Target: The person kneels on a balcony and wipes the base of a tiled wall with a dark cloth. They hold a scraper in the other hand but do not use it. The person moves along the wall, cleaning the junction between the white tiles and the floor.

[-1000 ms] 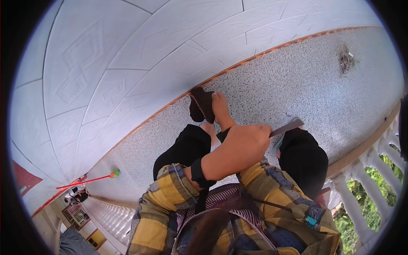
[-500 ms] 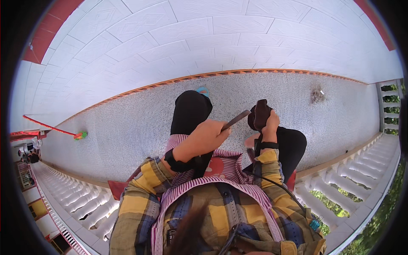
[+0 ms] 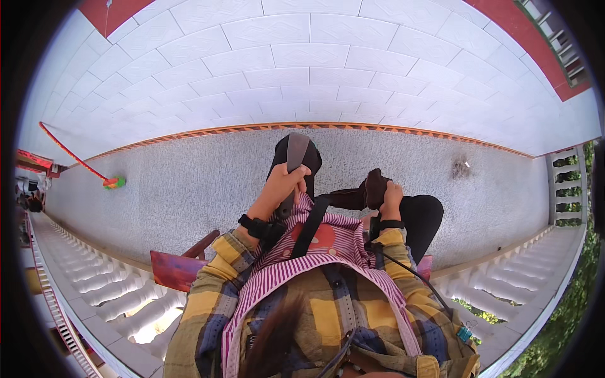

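My left hand (image 3: 285, 187) is closed around a long, flat, dark grey blade-like tool (image 3: 297, 151). Its broad end points up and away over my left knee, and its lower end shows below the fist. My right hand (image 3: 392, 200) grips a bunched, dark brown, cloth-like piece (image 3: 377, 188) beside my right knee. A dark brown length (image 3: 345, 199) stretches left from it; whether the two are joined I cannot tell. Over my lap lies a pink-and-white striped apron (image 3: 283, 277), with a black strap (image 3: 310, 227) across it.
A white tiled wall (image 3: 290, 82) rises beyond the speckled grey floor (image 3: 201, 183). At the left, a red-handled broom (image 3: 115, 183) with a green and orange head leans on the wall. White balusters (image 3: 498, 283) run behind me. Debris (image 3: 463, 166) lies at far right. A reddish seat (image 3: 173, 271) shows beneath me.
My left hand has moved left and turned the tool from pointing right to pointing up, its flat face showing. My right hand has lowered slightly left with the brown piece.
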`<move>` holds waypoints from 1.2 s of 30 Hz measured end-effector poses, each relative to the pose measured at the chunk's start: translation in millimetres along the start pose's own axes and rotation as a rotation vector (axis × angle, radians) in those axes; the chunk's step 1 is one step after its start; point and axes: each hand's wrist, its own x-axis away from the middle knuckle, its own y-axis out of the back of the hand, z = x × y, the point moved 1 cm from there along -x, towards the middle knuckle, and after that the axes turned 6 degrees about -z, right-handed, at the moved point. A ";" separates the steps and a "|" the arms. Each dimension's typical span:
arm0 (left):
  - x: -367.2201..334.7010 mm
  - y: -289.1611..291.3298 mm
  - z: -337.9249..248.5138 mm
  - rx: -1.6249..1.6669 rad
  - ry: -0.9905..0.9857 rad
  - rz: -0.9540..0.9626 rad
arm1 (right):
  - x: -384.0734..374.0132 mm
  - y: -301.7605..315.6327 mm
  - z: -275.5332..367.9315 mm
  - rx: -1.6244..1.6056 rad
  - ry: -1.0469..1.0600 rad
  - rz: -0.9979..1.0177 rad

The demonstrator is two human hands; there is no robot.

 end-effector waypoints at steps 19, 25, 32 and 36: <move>3.2 -2.9 0.1 0.055 -0.001 -0.062 | -15.8 -10.4 -34.9 0.052 0.014 0.001; -0.5 -2.8 5.7 0.071 -0.022 -0.063 | -12.3 -13.1 -37.4 0.130 0.011 0.064; -6.3 -3.3 7.8 0.009 -0.007 -0.088 | 9.7 -13.4 -22.4 0.343 0.135 -0.056; -4.8 -5.1 4.3 -0.043 -0.020 -0.109 | 16.9 -15.4 -14.7 0.363 0.098 -0.085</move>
